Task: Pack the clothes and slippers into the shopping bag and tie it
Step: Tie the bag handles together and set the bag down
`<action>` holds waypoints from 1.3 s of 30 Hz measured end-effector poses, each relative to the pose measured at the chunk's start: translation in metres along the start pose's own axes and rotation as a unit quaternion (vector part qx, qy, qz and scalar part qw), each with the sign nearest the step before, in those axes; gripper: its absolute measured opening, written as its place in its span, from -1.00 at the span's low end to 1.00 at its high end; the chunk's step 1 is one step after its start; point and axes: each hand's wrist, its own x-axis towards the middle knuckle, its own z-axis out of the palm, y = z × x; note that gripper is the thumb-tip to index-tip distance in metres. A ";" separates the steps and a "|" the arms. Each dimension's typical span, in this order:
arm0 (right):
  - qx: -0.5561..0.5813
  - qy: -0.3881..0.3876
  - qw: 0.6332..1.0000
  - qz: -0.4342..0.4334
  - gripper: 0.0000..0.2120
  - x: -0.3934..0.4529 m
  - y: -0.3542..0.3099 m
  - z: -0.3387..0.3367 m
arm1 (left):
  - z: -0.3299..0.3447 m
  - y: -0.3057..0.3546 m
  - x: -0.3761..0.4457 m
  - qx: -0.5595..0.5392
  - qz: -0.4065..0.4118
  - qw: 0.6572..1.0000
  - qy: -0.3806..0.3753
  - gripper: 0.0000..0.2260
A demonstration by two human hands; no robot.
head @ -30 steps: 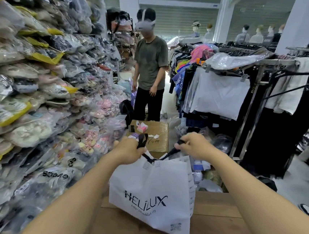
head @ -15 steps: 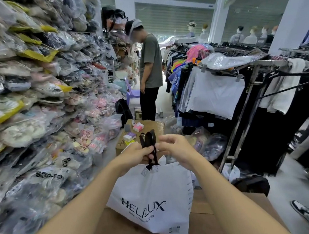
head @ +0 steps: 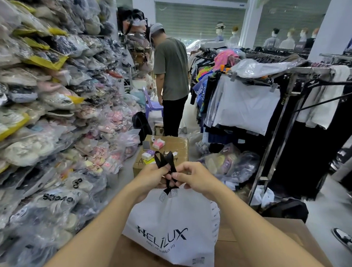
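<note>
Both our hands, left hand (head: 151,178) and right hand (head: 193,178), pinch the black handles (head: 164,160) together above the shopping bag (head: 175,226); tying is underway, and next we likely cinch the knot toward 6 o'clock.

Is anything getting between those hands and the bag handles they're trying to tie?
Nothing visible does. The left hand and right hand both already pinch the black handles directly, above the white shopping bag on the cardboard surface.

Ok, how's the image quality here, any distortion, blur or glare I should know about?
Head view: wide-angle bending curves the clothes rack and pillar at the edges; the shopping bag logo reads sharp; bagged slippers on the left show plastic glare and edge softness; lighting is even, with no hard shadows.
</note>
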 end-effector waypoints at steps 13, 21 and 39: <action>-0.186 0.074 0.965 -0.168 -0.83 -0.010 0.011 -0.005 | 0.006 -0.007 -0.004 0.147 0.048 0.988 0.029 -0.86; -0.339 0.057 0.929 -0.139 -0.75 -0.005 0.007 -0.006 | 0.012 -0.010 -0.004 0.315 0.137 0.937 0.065 -0.75; -0.036 0.134 0.986 0.094 -0.71 0.002 -0.001 -0.004 | 0.048 -0.032 -0.014 0.359 0.184 0.896 0.187 -0.75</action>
